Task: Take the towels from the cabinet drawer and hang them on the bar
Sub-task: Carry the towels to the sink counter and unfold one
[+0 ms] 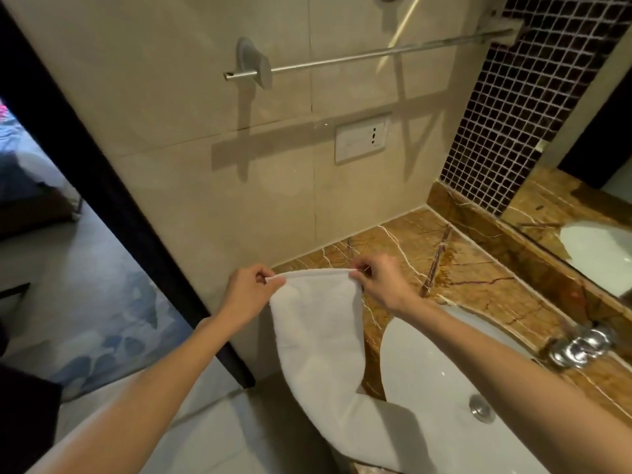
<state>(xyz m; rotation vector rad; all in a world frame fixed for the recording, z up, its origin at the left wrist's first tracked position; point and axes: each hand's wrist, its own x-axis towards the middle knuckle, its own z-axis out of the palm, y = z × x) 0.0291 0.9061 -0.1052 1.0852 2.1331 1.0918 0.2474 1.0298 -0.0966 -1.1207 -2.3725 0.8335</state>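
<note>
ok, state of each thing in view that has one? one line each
white cloth towel: hangs from both hands, not on the bar
left hand: pinches the towel's top left corner
right hand: pinches the towel's top right corner
silver metal towel bar: bare, nothing hung on it
white oval sink: no water visible
chrome faucet: no stream visible
white wall socket: nothing plugged in
</note>
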